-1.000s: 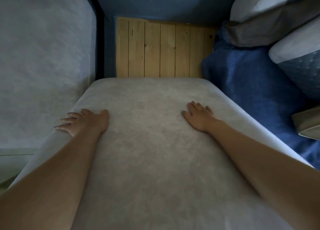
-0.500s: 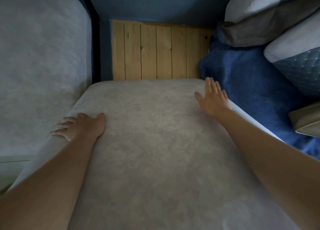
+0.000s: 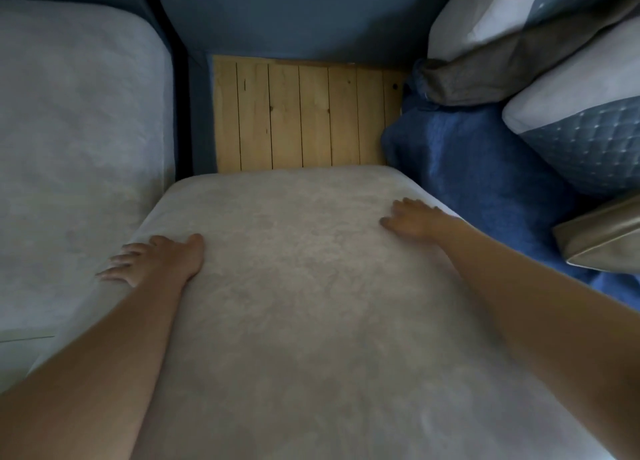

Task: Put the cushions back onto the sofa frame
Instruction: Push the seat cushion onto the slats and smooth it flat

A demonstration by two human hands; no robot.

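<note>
Fingers of the left hand are spread wide and straight, draped over the left edge of the cushion, with the thumb lying on its top face. They press and curl round nothing. That hand sits at about 9 o'clock on the cushion. Further toward 9 o'clock, just beside it, a second cushion in pale grey lies flat.

The cushion is grey and lies flat, filling the middle of the view, and its near end runs out of sight at 6 o'clock. Its far edge stops short of the dark blue backrest, so a strip of bare wooden slats shows between the two at 12 o'clock.

The right hand rests on the cushion's top at about 2 o'clock, near the far right corner. Its fingers are bent at the knuckles with the tips down on the cover. The hand is blurred, and I cannot tell whether they pinch the fabric or only press.

At 3 o'clock, against the cushion's right edge, a blue blanket lies bunched. Pillows are piled on it toward 1 and 2 o'clock, one with a quilted blue face. A tan cushion pokes in from the right at 3 o'clock.
</note>
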